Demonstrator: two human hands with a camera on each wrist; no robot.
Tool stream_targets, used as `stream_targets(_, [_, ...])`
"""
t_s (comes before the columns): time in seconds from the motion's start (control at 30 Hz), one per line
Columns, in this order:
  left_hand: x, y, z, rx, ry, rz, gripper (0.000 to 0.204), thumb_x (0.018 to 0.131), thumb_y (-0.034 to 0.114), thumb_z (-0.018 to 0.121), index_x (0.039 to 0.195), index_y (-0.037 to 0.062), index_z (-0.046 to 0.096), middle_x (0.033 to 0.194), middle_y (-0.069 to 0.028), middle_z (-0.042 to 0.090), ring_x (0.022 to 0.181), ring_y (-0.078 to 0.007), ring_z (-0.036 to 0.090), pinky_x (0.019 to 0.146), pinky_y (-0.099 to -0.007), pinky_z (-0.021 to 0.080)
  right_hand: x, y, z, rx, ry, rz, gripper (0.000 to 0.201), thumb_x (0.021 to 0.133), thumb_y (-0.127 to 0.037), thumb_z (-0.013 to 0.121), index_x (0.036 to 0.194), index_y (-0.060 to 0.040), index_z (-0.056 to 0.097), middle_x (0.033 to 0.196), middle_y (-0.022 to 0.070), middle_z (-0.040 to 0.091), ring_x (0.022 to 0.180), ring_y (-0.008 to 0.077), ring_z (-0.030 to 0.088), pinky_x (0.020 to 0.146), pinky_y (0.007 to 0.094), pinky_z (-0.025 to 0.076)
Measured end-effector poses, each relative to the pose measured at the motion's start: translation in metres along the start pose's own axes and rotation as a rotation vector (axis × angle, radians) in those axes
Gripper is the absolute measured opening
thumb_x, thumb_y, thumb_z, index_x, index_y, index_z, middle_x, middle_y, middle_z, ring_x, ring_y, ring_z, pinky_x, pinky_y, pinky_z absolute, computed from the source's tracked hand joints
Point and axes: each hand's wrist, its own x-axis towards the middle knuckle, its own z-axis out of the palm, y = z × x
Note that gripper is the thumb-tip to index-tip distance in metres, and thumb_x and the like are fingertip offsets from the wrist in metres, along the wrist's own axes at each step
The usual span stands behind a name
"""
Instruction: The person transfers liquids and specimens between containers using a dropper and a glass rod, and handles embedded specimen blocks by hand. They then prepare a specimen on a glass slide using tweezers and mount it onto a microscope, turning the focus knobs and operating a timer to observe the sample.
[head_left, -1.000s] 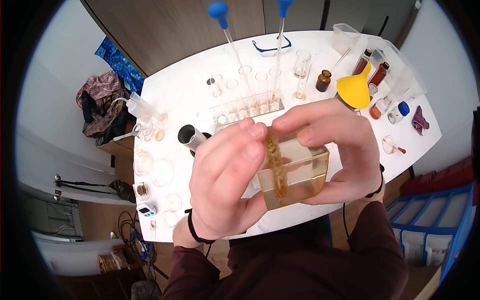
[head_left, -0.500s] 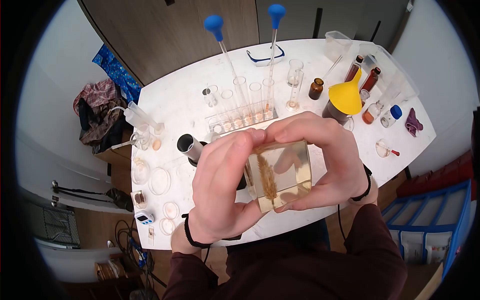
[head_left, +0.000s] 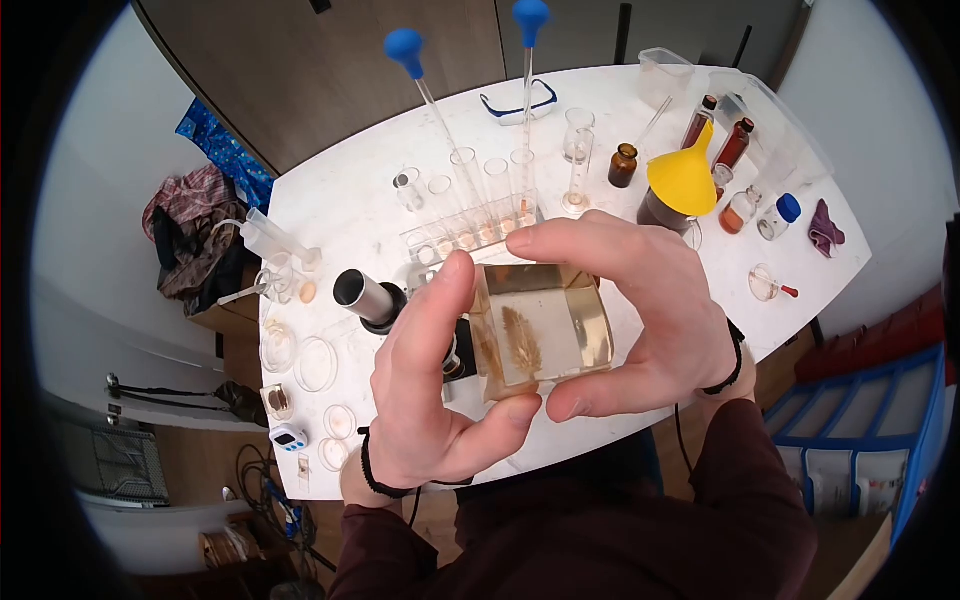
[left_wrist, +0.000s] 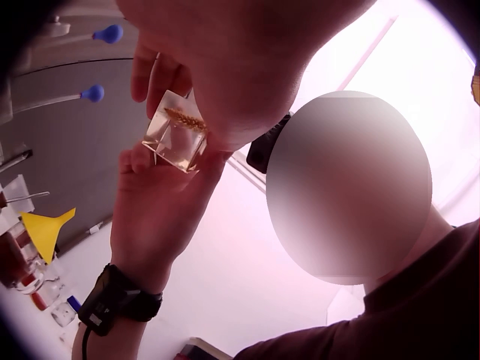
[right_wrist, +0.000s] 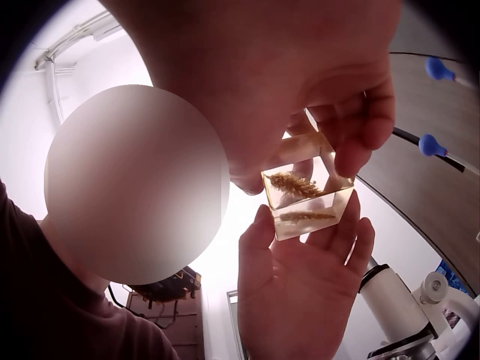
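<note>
A clear, yellowish resin block (head_left: 555, 330) with a dried grass ear (head_left: 521, 340) embedded in it is held up between both hands, above the table. My left hand (head_left: 425, 380) grips its left side, thumb at the lower edge and fingers up along the upper left corner. From the other side my right hand (head_left: 650, 320) holds it, fingers curved over the top and thumb below. The block (right_wrist: 307, 191) also shows between the fingers in the right wrist view, with the ear seen twice through its faces. Behind the left hand stands a microscope (head_left: 365, 295), partly hidden.
Behind the hands is a rack (head_left: 470, 235) of test tubes, two holding blue-bulbed pipettes (head_left: 405, 55). Right of it are a yellow funnel (head_left: 683, 180), a brown bottle (head_left: 622, 165) and several other bottles. Petri dishes (head_left: 316, 364) and a small timer (head_left: 288, 437) lie at left.
The block has been turned in the hands, so a broader face now shows the ear flat on. The left hand's fingers have spread from the top, and the hands stand farther apart.
</note>
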Motion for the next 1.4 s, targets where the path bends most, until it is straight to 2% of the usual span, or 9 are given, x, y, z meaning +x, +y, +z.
stream_targets(0.07, [-0.001, -0.002, 0.0, 0.05, 0.0, 0.015, 0.09, 0.084, 0.02, 0.079, 0.154, -0.0113, 0.032, 0.132, -0.028, 0.06, 0.116, -0.0375, 0.066, 0.099, -0.0425, 0.052, 0.001, 0.003, 0.001, -0.003, 0.0, -0.004, 0.084, 0.077, -0.055, 0.087, 0.135, -0.0017, 0.058, 0.117, 0.0144, 0.071, 0.093, 0.0287, 0.072, 0.08, 0.0346, 0.055])
stream_targets(0.13, [0.0, -0.002, 0.003, 0.036, 0.016, 0.009, 0.087, 0.086, 0.022, 0.077, 0.153, -0.0114, 0.033, 0.13, -0.0275, 0.062, 0.11, -0.0362, 0.068, 0.095, -0.0417, 0.054, 0.002, 0.007, 0.002, 0.015, 0.034, -0.055, 0.07, 0.083, -0.043, 0.086, 0.135, -0.0064, 0.057, 0.108, 0.0082, 0.07, 0.064, 0.0189, 0.061, 0.056, 0.0281, 0.049])
stream_targets(0.37, [0.008, -0.013, 0.002, 0.174, -0.02, 0.143, 0.093, 0.088, 0.052, 0.078, 0.148, -0.0094, 0.043, 0.113, -0.0209, 0.068, 0.081, -0.0262, 0.068, 0.07, -0.0354, 0.055, -0.002, 0.017, 0.006, 0.081, 0.022, 0.031, 0.055, 0.095, -0.05, 0.069, 0.126, -0.0051, 0.059, 0.089, 0.0098, 0.069, 0.062, 0.0233, 0.061, 0.057, 0.0324, 0.049])
stream_targets(0.57, [0.013, -0.011, 0.003, 0.288, -0.024, 0.161, 0.099, 0.079, 0.069, 0.078, 0.14, -0.0038, 0.052, 0.107, -0.0155, 0.07, 0.075, -0.0237, 0.068, 0.066, -0.0337, 0.054, -0.002, 0.02, 0.013, 0.195, 0.034, 0.05, 0.041, 0.102, -0.043, 0.06, 0.116, -0.0042, 0.059, 0.073, 0.011, 0.065, 0.059, 0.0274, 0.062, 0.054, 0.0336, 0.046])
stream_targets(0.87, [0.011, 0.002, 0.007, 0.363, 0.002, 0.113, 0.092, 0.078, 0.046, 0.089, 0.144, -0.0033, 0.049, 0.11, -0.0153, 0.07, 0.08, -0.0238, 0.065, 0.069, -0.0342, 0.053, 0.002, 0.03, 0.005, 0.41, -0.107, 0.18, 0.036, 0.102, -0.035, 0.063, 0.118, -0.0029, 0.061, 0.074, 0.0065, 0.063, 0.063, 0.0162, 0.058, 0.061, 0.0291, 0.045])
stream_targets(0.97, [0.007, 0.002, 0.007, 0.412, 0.053, 0.186, 0.087, 0.08, 0.038, 0.089, 0.146, -0.0021, 0.049, 0.114, -0.0155, 0.069, 0.086, -0.0266, 0.065, 0.076, -0.037, 0.052, 0.003, 0.036, -0.004, 0.565, -0.249, 0.238, 0.048, 0.094, -0.03, 0.075, 0.131, -0.003, 0.062, 0.099, 0.0017, 0.068, 0.08, 0.0115, 0.058, 0.07, 0.0261, 0.045])
stream_targets(1.07, [0.008, 0.006, 0.005, 0.459, 0.066, 0.231, 0.088, 0.081, 0.033, 0.089, 0.149, -0.0003, 0.045, 0.121, -0.0175, 0.068, 0.096, -0.03, 0.066, 0.082, -0.0382, 0.052, 0.002, 0.04, -0.003, 0.71, -0.213, 0.165, 0.052, 0.09, -0.024, 0.08, 0.134, -0.004, 0.062, 0.102, 0.0009, 0.069, 0.08, 0.0109, 0.058, 0.072, 0.0257, 0.047])
stream_targets(1.1, [0.007, 0.004, 0.006, 0.46, 0.067, 0.231, 0.088, 0.081, 0.033, 0.089, 0.149, -0.0003, 0.045, 0.121, -0.0175, 0.068, 0.096, -0.03, 0.066, 0.082, -0.0382, 0.052, 0.003, 0.036, -0.012, 0.723, -0.269, 0.297, 0.088, 0.073, -0.044, 0.094, 0.138, 0.0034, 0.059, 0.128, 0.0126, 0.065, 0.105, 0.0202, 0.068, 0.091, 0.0335, 0.053])
stream_targets(1.4, [0.002, 0.0, 0.012, 0.164, 0.135, 0.204, 0.082, 0.081, 0.017, 0.087, 0.149, 0.005, 0.043, 0.135, -0.0255, 0.062, 0.112, -0.0345, 0.064, 0.091, -0.0411, 0.052, 0.006, 0.039, -0.011, 0.644, -0.253, 0.144, 0.084, 0.067, -0.024, 0.096, 0.139, 0.0017, 0.059, 0.121, 0.0118, 0.066, 0.078, 0.0143, 0.069, 0.078, 0.029, 0.049])
